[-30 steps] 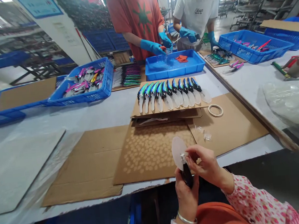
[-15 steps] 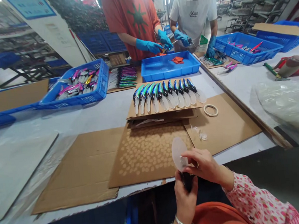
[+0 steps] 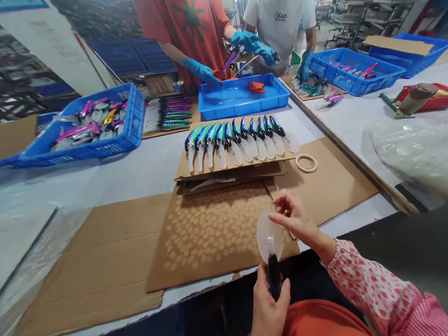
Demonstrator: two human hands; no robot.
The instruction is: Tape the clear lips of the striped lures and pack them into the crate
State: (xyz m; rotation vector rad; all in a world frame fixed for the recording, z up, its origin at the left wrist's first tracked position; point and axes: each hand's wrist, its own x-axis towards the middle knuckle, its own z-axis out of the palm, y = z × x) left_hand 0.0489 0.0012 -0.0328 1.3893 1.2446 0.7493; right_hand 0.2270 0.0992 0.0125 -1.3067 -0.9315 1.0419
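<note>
In my left hand (image 3: 268, 305) is a fishing lure (image 3: 273, 273) with a dark body, held upright near the table's front edge. Its frosted clear diving lip (image 3: 267, 235) points up, with a small metal fitting at the middle. My right hand (image 3: 297, 219) is beside the upper right of the lip, thumb at its edge and fingers loosely bent and apart; nothing shows clearly between them. Beyond, a row of blue-green lures (image 3: 237, 138) with clear lips lies on stacked cardboard (image 3: 187, 175). Small clear scraps are partly hidden behind my right hand.
Spotted cardboard (image 3: 210, 232) lies before me, and a tape ring (image 3: 305, 163) is at its right. Blue baskets of lures (image 3: 127, 132) stand left and right, with a blue tray (image 3: 246, 106) between. Two co-workers in blue gloves (image 3: 202, 69) work across the table. Plastic bags (image 3: 423, 158) lie right.
My right hand has moved up from the lip's base toward its upper edge, its fingers spreading. More of the lure's dark body shows. The view has shifted slightly right.
</note>
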